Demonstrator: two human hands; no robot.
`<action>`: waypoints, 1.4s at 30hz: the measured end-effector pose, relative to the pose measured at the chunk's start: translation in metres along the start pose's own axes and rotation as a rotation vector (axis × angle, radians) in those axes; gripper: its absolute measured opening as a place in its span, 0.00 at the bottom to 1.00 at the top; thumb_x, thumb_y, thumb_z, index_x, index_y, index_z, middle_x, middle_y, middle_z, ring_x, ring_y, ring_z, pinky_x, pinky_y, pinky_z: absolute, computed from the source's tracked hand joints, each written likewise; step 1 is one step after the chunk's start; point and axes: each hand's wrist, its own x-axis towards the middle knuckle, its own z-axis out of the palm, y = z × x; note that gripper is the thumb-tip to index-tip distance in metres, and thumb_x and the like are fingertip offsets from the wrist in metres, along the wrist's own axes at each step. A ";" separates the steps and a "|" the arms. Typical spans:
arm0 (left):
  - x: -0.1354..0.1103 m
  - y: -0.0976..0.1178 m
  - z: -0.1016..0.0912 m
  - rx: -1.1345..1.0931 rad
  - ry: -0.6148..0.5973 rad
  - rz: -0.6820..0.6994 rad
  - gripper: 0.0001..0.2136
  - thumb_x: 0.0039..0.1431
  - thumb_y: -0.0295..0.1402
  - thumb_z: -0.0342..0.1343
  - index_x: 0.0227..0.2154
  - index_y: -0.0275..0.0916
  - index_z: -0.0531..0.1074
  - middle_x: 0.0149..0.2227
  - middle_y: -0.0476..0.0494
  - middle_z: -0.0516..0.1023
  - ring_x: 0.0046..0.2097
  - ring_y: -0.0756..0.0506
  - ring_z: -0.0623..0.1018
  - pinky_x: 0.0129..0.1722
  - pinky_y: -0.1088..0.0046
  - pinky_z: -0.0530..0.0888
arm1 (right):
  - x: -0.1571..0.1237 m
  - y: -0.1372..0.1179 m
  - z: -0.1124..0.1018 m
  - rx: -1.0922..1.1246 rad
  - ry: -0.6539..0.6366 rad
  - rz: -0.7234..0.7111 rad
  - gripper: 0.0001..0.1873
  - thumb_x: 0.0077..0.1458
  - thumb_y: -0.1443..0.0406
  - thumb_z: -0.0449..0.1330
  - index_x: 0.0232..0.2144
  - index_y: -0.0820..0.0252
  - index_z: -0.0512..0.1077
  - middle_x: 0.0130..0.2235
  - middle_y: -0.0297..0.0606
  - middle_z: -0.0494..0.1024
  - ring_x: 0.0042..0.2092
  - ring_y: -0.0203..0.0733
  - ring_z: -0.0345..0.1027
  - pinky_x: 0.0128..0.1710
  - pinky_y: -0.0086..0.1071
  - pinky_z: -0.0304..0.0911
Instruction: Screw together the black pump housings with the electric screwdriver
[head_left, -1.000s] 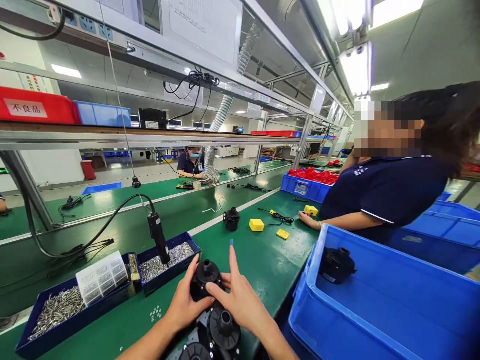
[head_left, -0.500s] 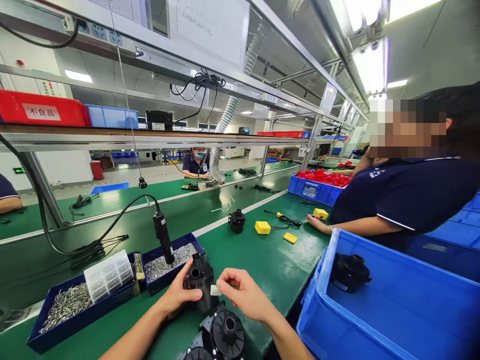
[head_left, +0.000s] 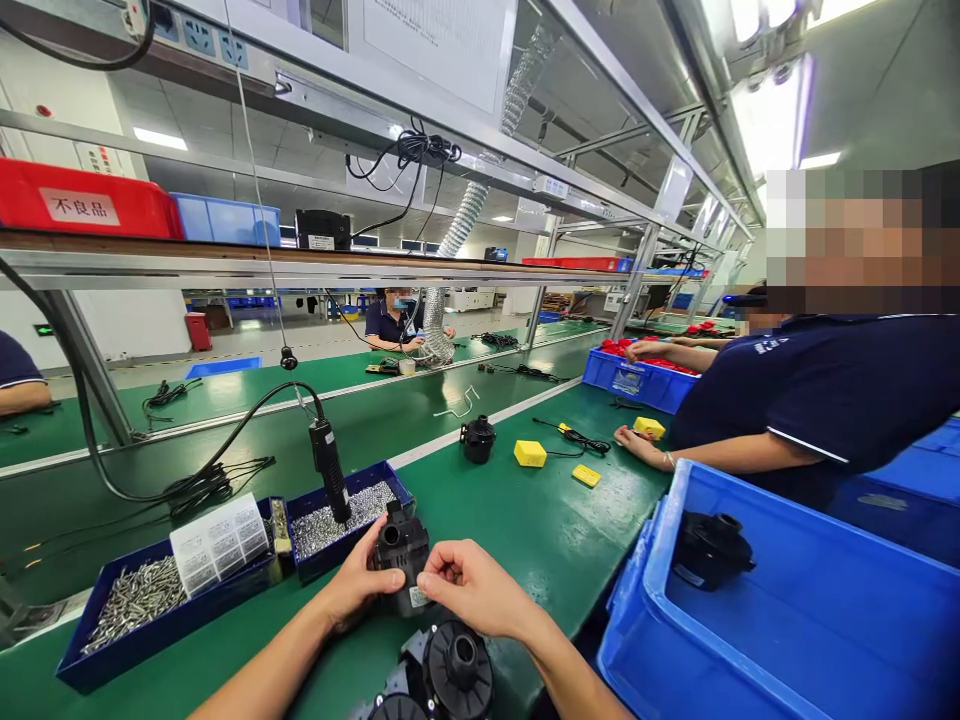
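Observation:
My left hand (head_left: 352, 590) is wrapped round a black plastic pump housing (head_left: 403, 548) with a round port, its thumb across the front. A small white label (head_left: 418, 597) lies against the housing's lower front. At the label's edge, the fingers of my right hand (head_left: 480, 590) are pinched together on or against it; whether they still grip it is hard to see. More black pump housings (head_left: 459, 655) with round ribbed covers stand on the green bench just below my hands.
Left are blue trays of screws (head_left: 139, 605) and small metal parts (head_left: 360, 515), a label roll (head_left: 221, 545) and a hanging electric screwdriver (head_left: 328, 465). A blue bin (head_left: 817, 640) holding a black pump (head_left: 712, 550) stands right, near a co-worker's arm (head_left: 720, 452). Yellow blocks (head_left: 530, 454) lie ahead.
The right hand has moved slightly left, bringing the label from beside the housing onto its front. The left hand keeps its hold. A co-worker's hand now reaches to the red parts.

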 end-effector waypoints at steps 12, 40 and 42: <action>0.000 -0.001 -0.002 -0.018 0.014 0.014 0.59 0.34 0.46 0.85 0.72 0.42 0.67 0.65 0.29 0.76 0.65 0.23 0.73 0.68 0.43 0.66 | 0.000 -0.005 0.000 -0.053 -0.015 0.011 0.11 0.58 0.58 0.67 0.28 0.59 0.77 0.26 0.31 0.74 0.30 0.37 0.63 0.30 0.28 0.58; -0.006 0.003 0.000 -0.075 0.003 0.018 0.50 0.40 0.40 0.84 0.68 0.41 0.71 0.63 0.30 0.78 0.61 0.28 0.78 0.63 0.49 0.72 | -0.002 -0.017 0.007 -0.176 0.057 0.004 0.09 0.59 0.62 0.67 0.28 0.59 0.77 0.28 0.32 0.76 0.30 0.39 0.67 0.31 0.31 0.59; -0.006 0.003 0.001 -0.100 -0.005 0.013 0.47 0.40 0.39 0.84 0.65 0.41 0.74 0.61 0.31 0.79 0.58 0.30 0.80 0.60 0.52 0.75 | -0.003 -0.019 0.007 -0.191 0.067 -0.014 0.09 0.58 0.63 0.68 0.27 0.58 0.77 0.29 0.32 0.76 0.31 0.39 0.67 0.32 0.32 0.60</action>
